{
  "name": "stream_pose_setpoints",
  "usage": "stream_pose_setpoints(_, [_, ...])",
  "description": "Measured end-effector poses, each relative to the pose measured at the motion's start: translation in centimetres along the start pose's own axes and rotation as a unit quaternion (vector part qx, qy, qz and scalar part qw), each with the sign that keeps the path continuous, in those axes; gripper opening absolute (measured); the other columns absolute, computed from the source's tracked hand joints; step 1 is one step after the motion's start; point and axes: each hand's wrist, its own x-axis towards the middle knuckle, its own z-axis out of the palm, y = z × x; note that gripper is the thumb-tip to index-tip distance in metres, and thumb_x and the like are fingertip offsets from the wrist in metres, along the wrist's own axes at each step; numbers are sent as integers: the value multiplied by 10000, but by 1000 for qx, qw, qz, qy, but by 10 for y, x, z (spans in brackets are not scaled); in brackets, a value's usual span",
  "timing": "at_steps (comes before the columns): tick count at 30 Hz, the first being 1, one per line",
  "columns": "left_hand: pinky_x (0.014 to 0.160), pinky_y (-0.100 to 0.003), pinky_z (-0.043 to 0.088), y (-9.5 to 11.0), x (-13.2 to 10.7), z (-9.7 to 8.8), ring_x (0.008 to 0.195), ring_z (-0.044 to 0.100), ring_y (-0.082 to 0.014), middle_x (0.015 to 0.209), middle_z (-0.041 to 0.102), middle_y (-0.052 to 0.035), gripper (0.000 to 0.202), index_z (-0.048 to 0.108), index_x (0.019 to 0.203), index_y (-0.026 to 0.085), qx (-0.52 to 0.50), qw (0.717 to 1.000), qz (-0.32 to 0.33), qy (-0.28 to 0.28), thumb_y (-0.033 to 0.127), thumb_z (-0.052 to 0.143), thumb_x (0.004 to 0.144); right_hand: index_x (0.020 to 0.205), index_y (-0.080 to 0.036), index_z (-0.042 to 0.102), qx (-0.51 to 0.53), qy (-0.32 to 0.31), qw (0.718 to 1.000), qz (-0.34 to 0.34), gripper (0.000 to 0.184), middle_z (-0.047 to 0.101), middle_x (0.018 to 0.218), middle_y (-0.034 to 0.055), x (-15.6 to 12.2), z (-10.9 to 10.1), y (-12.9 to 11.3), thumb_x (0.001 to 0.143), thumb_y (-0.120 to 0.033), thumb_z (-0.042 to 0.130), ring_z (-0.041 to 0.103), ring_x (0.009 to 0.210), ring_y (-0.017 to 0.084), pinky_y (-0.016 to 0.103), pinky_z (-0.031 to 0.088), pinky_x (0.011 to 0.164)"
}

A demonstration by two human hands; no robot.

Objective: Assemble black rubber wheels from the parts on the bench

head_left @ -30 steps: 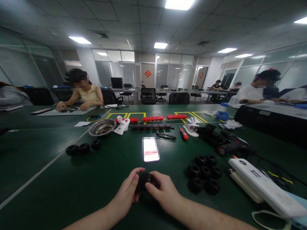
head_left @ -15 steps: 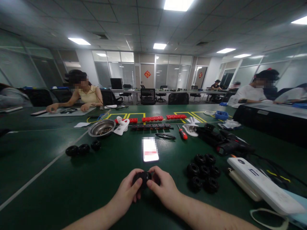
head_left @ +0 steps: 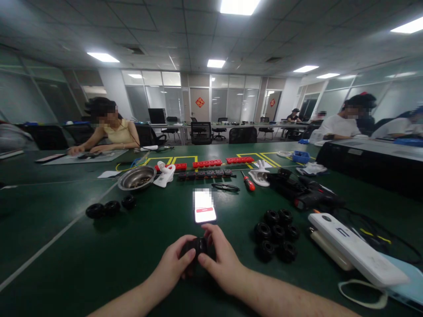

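A: What's in the hands rn?

B: On my feed, a small black rubber tyre (head_left: 198, 246), pinched btw both. Left hand (head_left: 172, 264) is curled on its left side, thumb over the top. Right hand (head_left: 222, 263) is closed on the right side w/ fingers round the back. Both are clamped on it, no gap I can see.

A: Where's it sit?

B: Near centre of the dark green bench (head_left: 99, 255), just this side of the lit white-screen phone (head_left: 204, 207). Can't tell if it's lifted or resting, since the hands hide the underside.

A: Handling?

B: I'd judge it light and rubbery, w/ some give under a squeeze. Grippy, not slippery, and not fragile. The best hold is prob. across the tread, thumb opposite fingers, or through the hub hole.

A: Anything around it?

B: A cluster of similar black tyres (head_left: 274, 235) on the right, well apart from the right hand. Three more black tyres in a row (head_left: 107, 208) on the left. A round steel bowl (head_left: 137, 177) sits farther off, beyond those.
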Motion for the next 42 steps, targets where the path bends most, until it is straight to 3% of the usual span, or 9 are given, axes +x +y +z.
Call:
stream_pose_setpoints(4, [602,-256,458,4,-4,3,789,576,-184,886,574,-29,445,467,961,208,-34,999,40,-2,301,691,588,897,-179,498,-11,-52,997,60,255,531,711,-2,3,2,7,787,-407,465,483,637,143,250,374,585])
stream_pose_setpoints(7, [790,-318,425,7,-4,3,928,543,-214,967,570,-42,468,483,957,208,-58,997,55,-23,258,721,556,860,-180,497,-11,-51,996,65,199,530,706,-13,5,2,6,766,-353,517,483,632,132,233,369,571])
stream_pose_setpoints(14, [354,-176,305,0,1,-1,390,454,-65,617,530,12,585,515,819,136,-22,999,19,-37,642,561,529,1031,-204,429,16,-34,999,-20,378,508,910,26,2,-3,-4,695,-251,593,495,788,163,283,413,688])
stream_pose_setpoints(18, [358,-191,327,1,3,-2,397,527,-118,538,563,-22,657,511,815,114,-37,999,-14,-26,719,387,591,1039,-199,438,-7,-40,993,-109,385,465,1010,58,0,-5,-11,677,-135,554,460,923,184,318,391,800])
stream_pose_setpoints(22, [378,-196,354,1,3,-3,444,538,-122,593,578,-25,556,521,846,117,-41,999,-15,-23,621,505,611,1094,-195,405,-30,-29,990,-135,466,463,1055,72,-3,-4,-12,654,-111,533,435,984,201,350,354,866])
stream_pose_setpoints(26, [422,-195,394,-1,2,-4,580,530,-124,785,562,-25,441,520,916,156,-35,999,24,0,463,618,615,1194,-177,315,1,-6,997,-79,543,456,1089,88,-2,-1,-4,718,-299,546,447,980,213,358,370,845])
stream_pose_setpoints(32, [488,-239,423,8,-1,-1,633,572,-156,852,582,-45,509,481,1017,172,-44,999,-8,16,458,619,619,946,-178,486,-6,-38,998,51,207,561,768,13,3,3,6,827,-340,437,526,682,149,275,425,632])
stream_pose_setpoints(37, [517,-275,429,13,-3,-2,604,601,-184,758,623,-55,602,498,1011,130,-83,996,-39,14,604,491,641,1148,-201,424,-33,-54,997,-50,369,516,1006,55,4,-4,-4,788,-241,499,486,909,182,319,391,803])
stream_pose_setpoints(42, [506,-260,432,8,1,-8,566,567,-148,670,604,-29,435,563,841,123,-109,992,-59,38,520,407,755,1250,-260,334,-70,-122,986,-93,553,435,1069,43,4,-11,-18,741,-140,514,449,947,176,309,385,828])
